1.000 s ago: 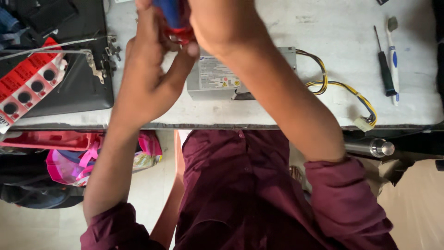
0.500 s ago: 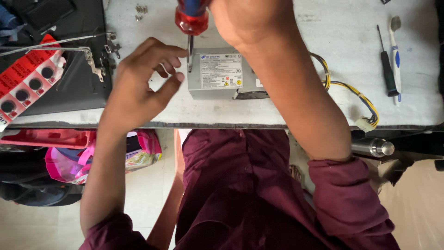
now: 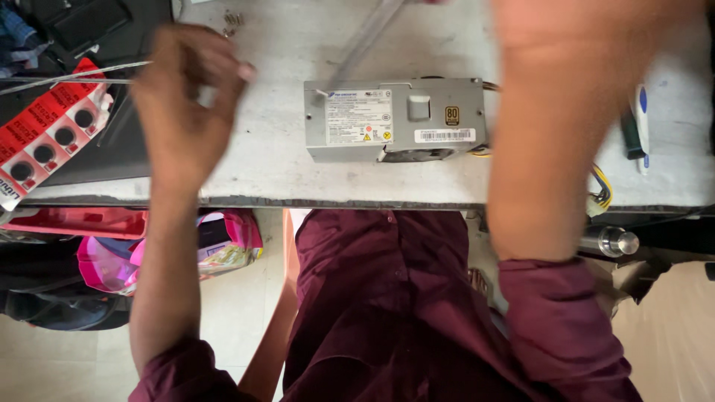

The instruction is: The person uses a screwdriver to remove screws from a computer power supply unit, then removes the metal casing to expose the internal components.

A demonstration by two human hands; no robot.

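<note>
Grey PSU (image 3: 395, 119) untouched; left hand (image 3: 186, 97) lifted off, loosely curled; right hand's grip can't tell.

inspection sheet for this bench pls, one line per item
Surface: grey worktable, worn front edge.
Job's things: grey metal power supply box lying flat; blurred tool shaft angled at its left corner.
Clutter: red button-cell card, small screws, screwdriver.
Hands: left hand curled above the table, blurred; right hand out of frame, forearm only.
Cables: yellow and black wire bundle.
Surroundings: pink bag, metal cylinder.
</note>
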